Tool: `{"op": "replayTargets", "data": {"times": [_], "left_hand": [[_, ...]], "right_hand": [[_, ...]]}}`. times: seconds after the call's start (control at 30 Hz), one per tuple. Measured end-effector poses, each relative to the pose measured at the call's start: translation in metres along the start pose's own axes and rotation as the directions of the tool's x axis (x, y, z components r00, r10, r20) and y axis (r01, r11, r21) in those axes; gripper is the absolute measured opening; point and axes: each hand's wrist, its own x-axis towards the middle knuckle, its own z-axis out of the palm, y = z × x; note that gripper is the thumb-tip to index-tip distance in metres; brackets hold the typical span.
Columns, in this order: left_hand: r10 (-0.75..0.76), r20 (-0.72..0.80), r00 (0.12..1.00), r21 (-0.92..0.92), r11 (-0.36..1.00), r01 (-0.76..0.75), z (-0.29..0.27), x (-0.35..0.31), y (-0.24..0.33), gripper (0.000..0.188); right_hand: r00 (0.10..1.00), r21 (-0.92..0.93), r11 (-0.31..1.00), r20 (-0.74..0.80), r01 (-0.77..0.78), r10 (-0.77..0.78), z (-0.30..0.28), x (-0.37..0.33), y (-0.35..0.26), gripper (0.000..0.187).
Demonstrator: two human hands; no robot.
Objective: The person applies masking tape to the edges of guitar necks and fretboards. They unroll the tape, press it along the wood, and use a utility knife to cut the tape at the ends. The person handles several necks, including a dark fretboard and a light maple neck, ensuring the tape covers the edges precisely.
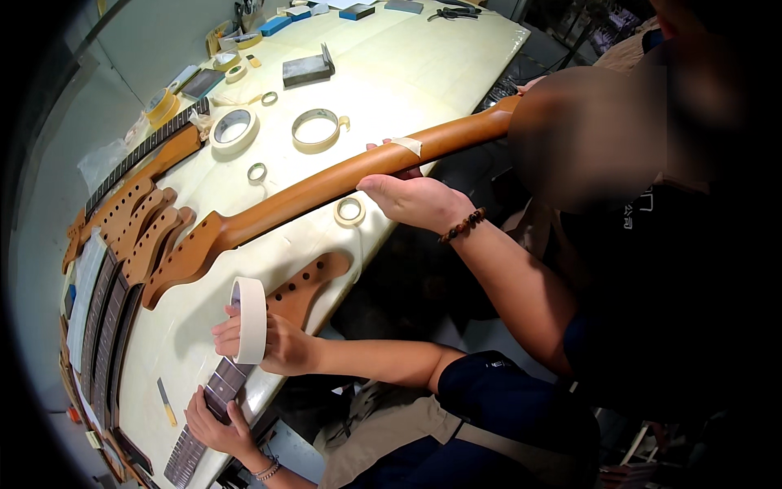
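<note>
A guitar neck with a dark fretboard (221,389) lies fretboard up along the near part of the table. Its light brown headstock (308,284), with a row of dark holes, points to the upper right. My left hand (216,425) is closed over the fretboard, fingers on one edge and thumb on the other. Just above the neck, my right hand (281,342) holds a wide cream roll of masking tape (254,320) on edge, fingers through its ring. Part of the neck is hidden behind that hand and the roll.
A co-worker's hand (419,202) supports another brown guitar neck (326,181) above the table (391,73). Several necks and fretboards (114,326) lie at the left. Tape rolls (315,130), a metal block (308,71) and a yellow-handled knife (167,402) rest on the tabletop.
</note>
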Motion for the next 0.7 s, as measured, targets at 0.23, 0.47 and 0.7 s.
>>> {"op": "replayTargets", "data": {"times": [0.23,0.47,0.7], "left_hand": [[0.051,-0.029,0.998,0.024,0.998,-0.051,-0.0023,0.0034,0.0034,0.051],[0.008,-0.009,1.0,0.014,1.0,-0.008,-0.0013,0.0018,0.0031,0.053],[-0.002,-0.007,1.0,0.0,1.0,0.002,-0.0006,0.0012,0.0019,0.054]], "right_hand": [[1.0,0.012,1.0,0.025,0.005,-0.005,-0.0011,-0.0002,0.0003,0.029],[1.0,0.078,0.997,0.011,-0.008,0.007,-0.0031,0.0008,-0.0013,0.023],[1.0,0.131,0.991,0.021,-0.014,0.011,-0.0041,0.0012,-0.0026,0.03]]}}
